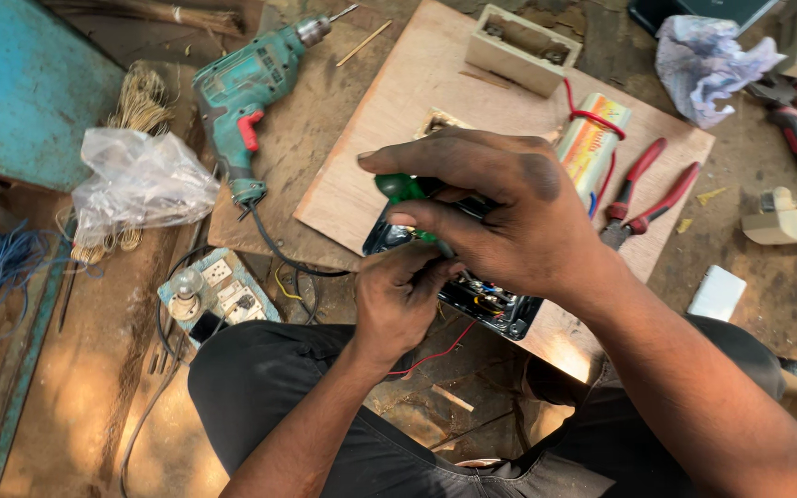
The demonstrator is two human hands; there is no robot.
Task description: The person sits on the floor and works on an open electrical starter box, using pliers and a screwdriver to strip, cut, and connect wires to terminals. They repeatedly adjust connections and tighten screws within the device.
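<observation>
My right hand [500, 207] grips a green-handled screwdriver [400, 188], its tip hidden under my fingers. My left hand [400, 297] holds the near side of a black switch panel [500, 310] whose back shows terminals and coloured wires. A thin red wire [435, 355] hangs from the panel over my lap. The panel rests at the near edge of a plywood board [389, 111]. Both hands are close together over the panel.
A teal electric drill [246, 88] lies at the back left, beside a clear plastic bag [140, 180]. Red-handled pliers [643, 189], a yellow-labelled cylinder [592, 138] and a cream box [520, 48] sit on the board. A switch board with a bulb [214, 295] lies near my left knee.
</observation>
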